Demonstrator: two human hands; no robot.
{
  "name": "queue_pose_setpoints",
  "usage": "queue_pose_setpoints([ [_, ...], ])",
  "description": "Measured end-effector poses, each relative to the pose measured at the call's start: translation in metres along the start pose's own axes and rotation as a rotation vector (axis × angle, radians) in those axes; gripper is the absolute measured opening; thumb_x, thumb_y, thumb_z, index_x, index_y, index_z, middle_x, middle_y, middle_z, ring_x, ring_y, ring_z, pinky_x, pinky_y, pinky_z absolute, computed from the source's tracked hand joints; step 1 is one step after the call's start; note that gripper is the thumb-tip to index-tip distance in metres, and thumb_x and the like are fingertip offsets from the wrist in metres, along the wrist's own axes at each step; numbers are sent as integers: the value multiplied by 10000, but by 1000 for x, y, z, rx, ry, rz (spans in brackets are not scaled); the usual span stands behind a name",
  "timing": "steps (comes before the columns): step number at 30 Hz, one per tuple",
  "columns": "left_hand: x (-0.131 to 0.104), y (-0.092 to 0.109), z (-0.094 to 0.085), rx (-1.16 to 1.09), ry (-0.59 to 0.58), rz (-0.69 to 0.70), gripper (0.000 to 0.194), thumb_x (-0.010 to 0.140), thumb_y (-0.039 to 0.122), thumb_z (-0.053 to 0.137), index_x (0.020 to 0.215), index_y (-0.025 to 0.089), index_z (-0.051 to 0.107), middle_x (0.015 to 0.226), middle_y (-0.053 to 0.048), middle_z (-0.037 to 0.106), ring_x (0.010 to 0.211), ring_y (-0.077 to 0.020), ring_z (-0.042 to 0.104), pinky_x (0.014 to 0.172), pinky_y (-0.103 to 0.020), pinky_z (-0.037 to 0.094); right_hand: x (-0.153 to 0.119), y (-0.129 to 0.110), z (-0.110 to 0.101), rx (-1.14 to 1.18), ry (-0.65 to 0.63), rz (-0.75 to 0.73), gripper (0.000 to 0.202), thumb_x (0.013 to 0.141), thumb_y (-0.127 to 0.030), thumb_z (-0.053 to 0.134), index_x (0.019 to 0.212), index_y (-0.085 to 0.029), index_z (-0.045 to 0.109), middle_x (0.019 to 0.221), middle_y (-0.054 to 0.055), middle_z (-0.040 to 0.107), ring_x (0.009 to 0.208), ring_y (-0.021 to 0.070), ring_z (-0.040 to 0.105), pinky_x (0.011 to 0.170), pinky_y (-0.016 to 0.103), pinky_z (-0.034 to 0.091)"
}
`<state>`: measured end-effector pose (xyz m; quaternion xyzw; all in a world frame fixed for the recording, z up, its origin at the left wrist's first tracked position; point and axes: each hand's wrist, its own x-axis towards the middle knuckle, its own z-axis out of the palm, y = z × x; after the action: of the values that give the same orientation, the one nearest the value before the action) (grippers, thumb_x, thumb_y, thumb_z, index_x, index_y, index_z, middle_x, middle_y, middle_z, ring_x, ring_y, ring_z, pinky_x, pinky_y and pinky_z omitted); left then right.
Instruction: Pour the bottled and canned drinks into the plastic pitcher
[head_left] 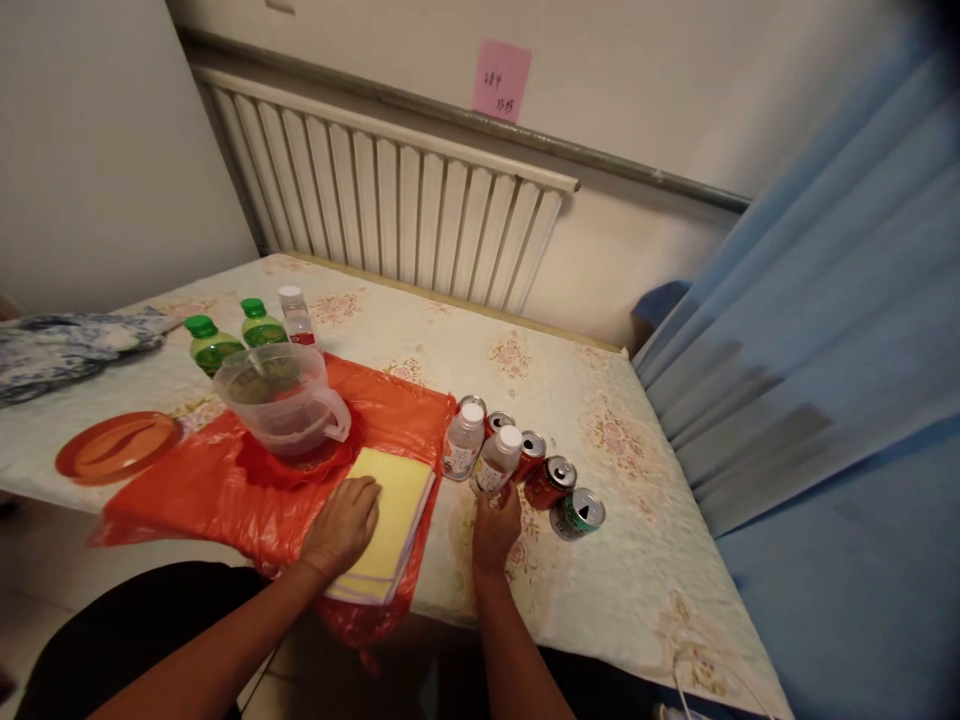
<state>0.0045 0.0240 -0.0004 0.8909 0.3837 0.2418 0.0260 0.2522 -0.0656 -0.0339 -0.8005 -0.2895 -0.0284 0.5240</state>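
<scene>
Your right hand (pixel 495 535) has its grip closed around the lower body of a small white-capped bottle (pixel 496 463), thumb on one side and fingers on the other; whether its base is off the tabletop (pixel 637 590), you cannot tell from this angle. The bottle is right of the red plastic bag (pixel 390 395), in from the near edge, just beside a matching bottle (pixel 463 442) and in front of a slanting row of drink cans (pixel 551 482). A green can (pixel 577 515) ends that row toward the right edge.

The bottle looks like thin plastic: probably light, though how full it is you cannot tell. Its wall may dent under a hard squeeze and its smooth side could slip, so the labelled body suits an even hold, with the neck under the cap as the stiffer place.

Your left hand (pixel 343 525) rests palm down, fingers uncurled and clamped on nothing, across a stack of yellow cloths (pixel 397 510) on the bag by the near edge. These look soft and limp; pinch them by a folded edge, taking all layers together.
</scene>
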Motion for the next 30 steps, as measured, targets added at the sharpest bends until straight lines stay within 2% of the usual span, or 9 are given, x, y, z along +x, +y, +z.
queue_pose_setpoints([
  [6, -1, 4, -4, -17, 5, -11, 226, 922, 177, 459, 1089, 196, 609, 1147, -127, 628, 1083, -282, 552, 964, -463, 463, 0, -5, -2, -18, 3, 64, 490, 776, -387, 571, 1192, -129, 596, 1095, 186, 680, 988, 304, 631, 864, 388, 478],
  [15, -4, 9, -10, -95, 11, -66, 199, 921, 163, 438, 1017, 212, 605, 1070, -103, 629, 1051, -270, 541, 923, -452, 466, 0, -7, -5, -61, -13, 40, 520, 741, -450, 564, 1149, -133, 622, 1065, 188, 707, 963, 312, 657, 826, 373, 487],
  [19, -7, 6, -17, -158, 24, -35, 196, 928, 168, 436, 1018, 203, 607, 1065, -102, 635, 1025, -256, 560, 912, -434, 483, -2, -8, -7, -132, -21, 29, 543, 729, -475, 541, 1134, -125, 627, 1048, 199, 712, 943, 322, 663, 809, 380, 488],
  [22, -19, 0, -31, -232, 24, 41, 216, 952, 179, 405, 999, 209, 613, 997, -81, 656, 956, -224, 591, 875, -383, 506, -4, -11, -9, -162, -41, 30, 527, 721, -481, 534, 1114, -141, 624, 1040, 196, 712, 937, 332, 661, 793, 388, 488],
  [25, -38, -16, -53, -327, 63, 33, 259, 982, 222, 360, 926, 220, 613, 878, -66, 659, 856, -209, 610, 805, -361, 520, -5, -12, -9, -179, -38, 13, 480, 721, -483, 526, 1076, -173, 619, 1031, 185, 713, 933, 341, 659, 777, 394, 483],
  [28, -53, -50, -76, -388, 179, -179, 233, 982, 304, 399, 870, 234, 592, 835, -50, 646, 804, -203, 622, 750, -346, 529, -5, -11, -9, -192, -37, 1, 460, 717, -487, 521, 1052, -183, 610, 1023, 187, 711, 933, 349, 661, 772, 398, 481],
  [30, -52, -83, -90, -397, 349, -364, 191, 953, 365, 452, 907, 230, 578, 864, -52, 646, 822, -218, 632, 780, -373, 543, -4, -10, -9, -201, -39, -3, 450, 710, -496, 521, 1027, -189, 609, 1010, 188, 712, 930, 351, 663, 766, 396, 481],
])
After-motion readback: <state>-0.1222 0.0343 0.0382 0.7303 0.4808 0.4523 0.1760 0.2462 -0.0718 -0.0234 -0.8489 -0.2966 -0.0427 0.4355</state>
